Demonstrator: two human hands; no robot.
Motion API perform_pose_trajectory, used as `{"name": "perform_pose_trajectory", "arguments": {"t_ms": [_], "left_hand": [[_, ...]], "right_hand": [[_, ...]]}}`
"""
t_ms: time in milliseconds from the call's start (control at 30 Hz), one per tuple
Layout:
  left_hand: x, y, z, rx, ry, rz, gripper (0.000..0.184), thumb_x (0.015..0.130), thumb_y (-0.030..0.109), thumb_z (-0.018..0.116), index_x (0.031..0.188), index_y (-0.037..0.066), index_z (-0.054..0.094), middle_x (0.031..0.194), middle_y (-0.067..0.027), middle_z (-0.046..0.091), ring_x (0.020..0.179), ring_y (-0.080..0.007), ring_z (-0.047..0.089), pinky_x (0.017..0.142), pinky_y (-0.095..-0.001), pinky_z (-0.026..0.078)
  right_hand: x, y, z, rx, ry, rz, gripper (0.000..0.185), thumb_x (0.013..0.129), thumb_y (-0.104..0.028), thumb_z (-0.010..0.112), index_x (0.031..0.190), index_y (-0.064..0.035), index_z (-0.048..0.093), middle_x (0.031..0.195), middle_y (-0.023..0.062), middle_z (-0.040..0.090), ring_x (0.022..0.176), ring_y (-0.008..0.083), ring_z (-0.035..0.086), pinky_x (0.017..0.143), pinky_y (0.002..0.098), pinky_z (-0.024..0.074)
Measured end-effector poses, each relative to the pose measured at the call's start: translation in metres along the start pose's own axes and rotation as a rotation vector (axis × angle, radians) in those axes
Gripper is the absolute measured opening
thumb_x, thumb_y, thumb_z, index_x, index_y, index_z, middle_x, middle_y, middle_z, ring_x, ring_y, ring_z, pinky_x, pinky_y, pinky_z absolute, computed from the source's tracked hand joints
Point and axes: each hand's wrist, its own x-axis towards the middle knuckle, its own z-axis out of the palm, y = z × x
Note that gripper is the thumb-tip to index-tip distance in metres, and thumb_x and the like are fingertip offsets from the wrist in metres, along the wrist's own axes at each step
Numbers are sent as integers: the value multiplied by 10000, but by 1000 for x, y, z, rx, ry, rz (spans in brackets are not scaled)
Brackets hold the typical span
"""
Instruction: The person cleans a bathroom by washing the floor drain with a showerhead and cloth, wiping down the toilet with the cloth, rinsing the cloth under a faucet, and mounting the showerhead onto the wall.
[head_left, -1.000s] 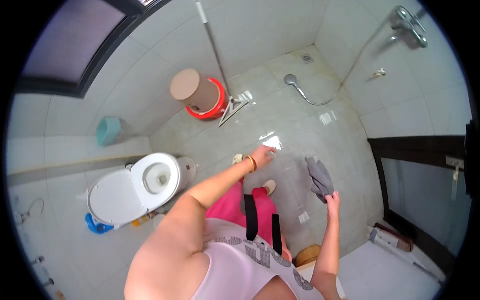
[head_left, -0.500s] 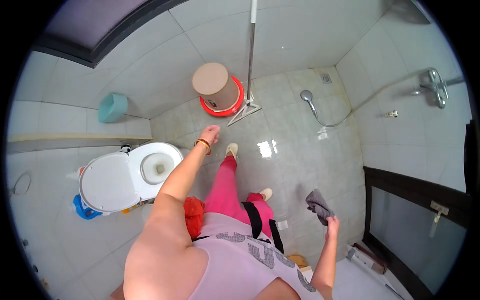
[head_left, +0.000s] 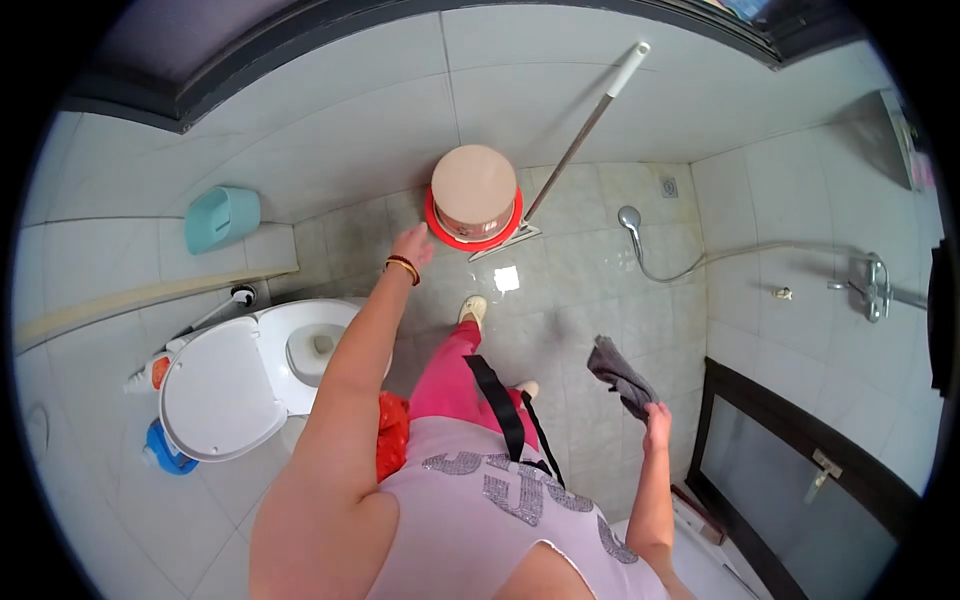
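Observation:
A dark grey cloth [head_left: 622, 380] hangs in the air on the right, its far end drooping forward. My right hand [head_left: 657, 428] grips the near end with closed fingers. My left hand [head_left: 411, 246], with bracelets at the wrist, reaches forward holding nothing, its fingers loosely bent and apart. Nearest to it is a beige round bucket or stool [head_left: 474, 186] standing in a red basin [head_left: 433, 222]. The hand looks close to the basin's left rim; whether they touch I cannot tell.
Left of me stands a toilet [head_left: 325, 330] with its lid up. A long-handled floor squeegee [head_left: 570, 155] leans against the wall behind the basin. A shower head [head_left: 629, 217] and its hose lie on the wet tiled floor. A dark-framed door [head_left: 780, 425] is at right.
The view has moved forward, and the bucket and squeegee now appear nearer. My left hand has come closer to the red basin. The grey cloth has swung slightly in my right hand.

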Motion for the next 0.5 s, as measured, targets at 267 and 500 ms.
{"name": "perform_pose_trajectory", "arguments": {"t_ms": [267, 500], "left_hand": [[34, 1, -29, -118, 37, -74, 613, 799, 313, 616, 1274, 70, 314, 1248, -111, 411, 1023, -243, 504, 803, -359, 455], [41, -21, -47, -190, -24, -102, 544, 810, 302, 594, 1260, 91, 374, 1240, -96, 424, 1064, -248, 488, 853, -372, 419]], "right_hand": [[2, -69, 69, -161, -173, -97, 273, 717, -95, 540, 962, 26, 535, 855, 48, 566, 764, 134, 518, 711, 259, 409], [33, -89, 81, -346, -227, -175, 263, 704, -140, 543, 887, 48, 565, 870, 80, 526, 816, 172, 480, 747, 280, 381]]}}
